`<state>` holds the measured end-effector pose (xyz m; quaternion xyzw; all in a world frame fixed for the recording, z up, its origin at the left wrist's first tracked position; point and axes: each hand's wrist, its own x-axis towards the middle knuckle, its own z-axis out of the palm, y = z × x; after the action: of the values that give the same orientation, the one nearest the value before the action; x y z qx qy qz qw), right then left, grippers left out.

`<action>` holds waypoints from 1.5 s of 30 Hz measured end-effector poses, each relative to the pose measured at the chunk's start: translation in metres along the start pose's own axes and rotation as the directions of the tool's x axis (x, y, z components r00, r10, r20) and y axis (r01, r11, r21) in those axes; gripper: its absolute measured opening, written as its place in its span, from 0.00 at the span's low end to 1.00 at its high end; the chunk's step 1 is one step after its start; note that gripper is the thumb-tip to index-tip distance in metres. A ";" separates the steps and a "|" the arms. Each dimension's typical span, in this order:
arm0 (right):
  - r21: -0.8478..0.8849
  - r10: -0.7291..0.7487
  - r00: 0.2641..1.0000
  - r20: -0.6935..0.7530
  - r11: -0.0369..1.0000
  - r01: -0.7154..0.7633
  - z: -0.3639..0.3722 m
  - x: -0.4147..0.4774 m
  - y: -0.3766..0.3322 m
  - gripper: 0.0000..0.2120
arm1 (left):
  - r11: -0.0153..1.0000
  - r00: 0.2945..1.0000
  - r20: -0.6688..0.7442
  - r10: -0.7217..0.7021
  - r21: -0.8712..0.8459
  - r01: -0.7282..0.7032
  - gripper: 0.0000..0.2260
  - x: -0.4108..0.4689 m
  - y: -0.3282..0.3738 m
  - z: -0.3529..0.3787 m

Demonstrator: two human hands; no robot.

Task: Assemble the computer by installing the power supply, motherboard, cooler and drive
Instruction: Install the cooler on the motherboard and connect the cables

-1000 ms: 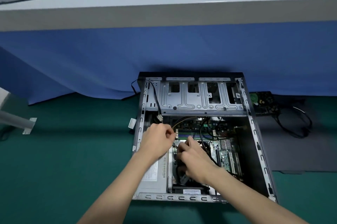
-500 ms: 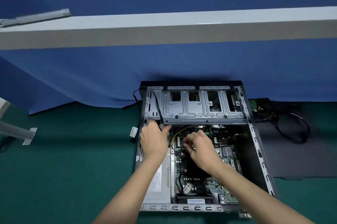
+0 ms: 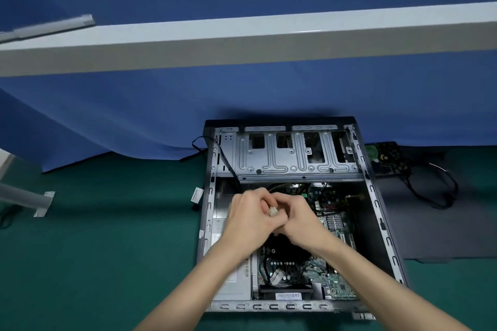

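Fingers of left hand and right hand pinch white connector over open computer case; green floor open at 9 o'clock; 6 o'clock barcode sticker unreadable.

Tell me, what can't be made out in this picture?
Head view:
The white connector: mostly covered by fingers of the left hand and right hand; its mate hidden.
The cooler: largely under both wrists.
The power supply label: too small, blurred.
The dark part right of the case: too small to identify.
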<state>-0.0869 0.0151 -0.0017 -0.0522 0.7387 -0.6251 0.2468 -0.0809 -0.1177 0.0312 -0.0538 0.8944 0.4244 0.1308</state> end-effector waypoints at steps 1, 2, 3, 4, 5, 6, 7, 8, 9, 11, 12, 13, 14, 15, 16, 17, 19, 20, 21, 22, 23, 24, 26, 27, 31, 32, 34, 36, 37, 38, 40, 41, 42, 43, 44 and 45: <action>0.051 0.024 1.000 0.017 0.998 -0.025 -0.003 -0.004 0.001 0.11 | 0.999 0.997 0.067 0.034 -0.025 -0.032 0.08 -0.001 0.002 0.001; 0.089 0.052 0.998 0.038 0.995 -0.055 -0.007 -0.009 0.003 0.10 | 0.996 0.987 0.154 0.056 -0.079 -0.044 0.08 -0.001 0.001 0.000; 0.123 0.075 0.995 0.061 0.989 -0.082 -0.011 -0.014 0.006 0.11 | 0.987 0.962 0.264 0.066 -0.160 -0.024 0.07 -0.001 0.001 0.000; 0.167 0.099 0.992 0.081 0.980 -0.112 -0.015 -0.019 0.010 0.12 | 0.973 0.926 0.370 0.072 -0.229 0.016 0.06 0.000 0.001 -0.001; 0.223 0.127 0.987 0.096 0.964 -0.145 -0.018 -0.024 0.014 0.12 | 0.971 0.900 0.427 0.082 -0.238 0.024 0.04 0.000 -0.002 -0.002; 0.280 0.158 0.982 0.102 0.943 -0.181 -0.022 -0.028 0.016 0.11 | 0.984 0.899 0.428 0.097 -0.175 -0.023 0.04 0.002 -0.006 -0.001; 0.334 0.194 0.976 0.102 0.917 -0.218 -0.025 -0.031 0.019 0.11 | 0.993 0.913 0.392 0.115 -0.059 -0.100 0.05 0.004 -0.010 0.000; 0.374 0.230 0.967 0.108 0.892 -0.254 -0.029 -0.034 0.021 0.12 | 0.982 0.930 0.339 0.142 0.071 -0.176 0.05 0.006 -0.014 0.003; 0.405 0.257 0.958 0.129 0.868 -0.288 -0.032 -0.035 0.023 0.12 | 0.955 0.938 0.302 0.172 0.182 -0.234 0.05 0.006 -0.017 0.004; 0.434 0.289 0.940 0.182 0.834 -0.340 -0.037 -0.037 0.026 0.13 | 0.875 0.920 0.305 0.247 0.338 -0.347 0.05 0.009 -0.019 0.004; 0.417 0.302 0.934 0.190 0.837 -0.355 -0.036 -0.038 0.027 0.13 | 0.817 0.896 0.342 0.282 0.405 -0.411 0.05 0.011 -0.020 0.004; 0.381 0.312 0.935 0.171 0.854 -0.355 -0.034 -0.038 0.027 0.12 | 0.741 0.865 0.389 0.317 0.467 -0.481 0.05 0.012 -0.020 0.004; 0.324 0.311 0.943 0.117 0.886 -0.332 -0.030 -0.038 0.028 0.10 | 0.651 0.829 0.431 0.357 0.521 -0.552 0.05 0.012 -0.019 0.005; 0.224 0.282 0.959 0.033 0.933 -0.282 -0.027 -0.038 0.031 0.08 | 0.565 0.793 0.465 0.394 0.558 -0.607 0.04 0.012 -0.017 0.006; 0.044 0.216 0.974 -0.071 0.976 -0.214 -0.024 -0.039 0.034 0.07 | 0.517 0.767 0.491 0.413 0.566 -0.642 0.04 0.011 -0.015 0.007; -0.197 0.116 0.981 -0.153 0.970 -0.145 -0.024 -0.039 0.036 0.08 | 0.524 0.762 0.504 0.406 0.554 -0.647 0.07 0.009 -0.013 0.009; -0.584 -0.079 0.990 -0.121 0.811 -0.007 -0.025 -0.040 0.042 0.13 | 0.593 0.771 0.547 0.327 0.516 -0.618 0.12 0.005 -0.013 0.014; -0.680 -0.118 0.992 -0.033 0.730 0.064 -0.025 -0.040 0.045 0.17 | 0.613 0.767 0.581 0.273 0.509 -0.604 0.11 0.002 -0.012 0.017; -0.739 -0.124 0.991 0.058 0.661 0.126 -0.025 -0.039 0.047 0.20 | 0.606 0.755 0.615 0.226 0.518 -0.604 0.08 0.000 -0.012 0.020; -0.779 -0.131 0.983 0.128 0.601 0.181 -0.024 -0.038 0.048 0.20 | 0.580 0.737 0.650 0.187 0.533 -0.617 0.04 -0.003 -0.012 0.024; -0.799 -0.147 0.973 0.179 0.555 0.231 -0.022 -0.038 0.049 0.18 | 0.548 0.725 0.672 0.152 0.553 -0.628 0.02 -0.005 -0.011 0.027; -0.807 -0.166 0.964 0.208 0.527 0.265 -0.018 -0.039 0.048 0.15 | 0.509 0.721 0.681 0.124 0.580 -0.636 0.04 -0.007 -0.010 0.029; -0.830 -0.111 0.964 0.243 0.491 0.266 -0.013 -0.045 0.044 0.07 | 0.440 0.729 0.678 0.097 0.627 -0.642 0.07 -0.005 -0.010 0.032; -0.841 -0.036 0.965 0.259 0.482 0.244 -0.012 -0.047 0.042 0.06 | 0.414 0.737 0.670 0.093 0.647 -0.641 0.08 -0.004 -0.010 0.031; -0.837 0.316 0.892 0.323 0.536 0.113 -0.012 -0.050 0.032 0.15 | 0.330 0.744 0.657 0.121 0.680 -0.654 0.09 0.000 -0.019 0.029; -0.827 0.385 0.853 0.352 0.555 0.090 -0.012 -0.047 0.030 0.17 | 0.324 0.743 0.660 0.114 0.682 -0.655 0.08 0.000 -0.019 0.030; -0.832 0.504 0.766 0.400 0.550 0.072 -0.010 -0.038 0.029 0.17 | 0.340 0.745 0.662 0.080 0.684 -0.645 0.08 0.000 -0.017 0.032; -0.866 0.597 0.691 0.408 0.493 0.085 -0.004 -0.029 0.028 0.16 | 0.390 0.759 0.650 0.038 0.689 -0.611 0.10 0.002 -0.014 0.035; -0.884 0.638 0.658 0.400 0.458 0.093 -0.001 -0.025 0.027 0.17 | 0.406 0.760 0.649 0.024 0.689 -0.601 0.10 0.004 -0.012 0.036; -0.899 0.669 0.635 0.387 0.427 0.098 0.002 -0.022 0.027 0.18 | 0.404 0.758 0.652 0.014 0.689 -0.601 0.10 0.005 -0.012 0.038; -0.914 0.699 0.613 0.367 0.395 0.096 0.007 -0.018 0.028 0.21 | 0.389 0.753 0.658 -0.003 0.695 -0.605 0.09 0.006 -0.013 0.040; -0.915 0.706 0.609 0.361 0.393 0.087 0.008 -0.017 0.029 0.21 | 0.382 0.751 0.661 -0.012 0.697 -0.607 0.09 0.006 -0.013 0.042; -0.913 0.710 0.605 0.360 0.401 0.074 0.009 -0.017 0.029 0.22 | 0.379 0.745 0.667 -0.018 0.694 -0.612 0.09 0.006 -0.014 0.044; -0.908 0.710 0.602 0.365 0.415 0.061 0.008 -0.018 0.029 0.21 | 0.379 0.738 0.674 -0.019 0.688 -0.619 0.08 0.005 -0.014 0.045; -0.902 0.704 0.607 0.368 0.429 0.050 0.006 -0.019 0.029 0.20 | 0.381 0.734 0.679 -0.023 0.685 -0.621 0.08 0.005 -0.014 0.047; -0.896 0.693 0.619 0.371 0.443 0.041 0.004 -0.020 0.030 0.19 | 0.386 0.732 0.681 -0.028 0.683 -0.620 0.08 0.004 -0.015 0.048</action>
<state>-0.0607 0.0259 -0.0245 -0.2379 0.7798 -0.0457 0.5772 -0.0729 -0.0896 -0.0103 0.3303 0.8806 -0.0954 0.3261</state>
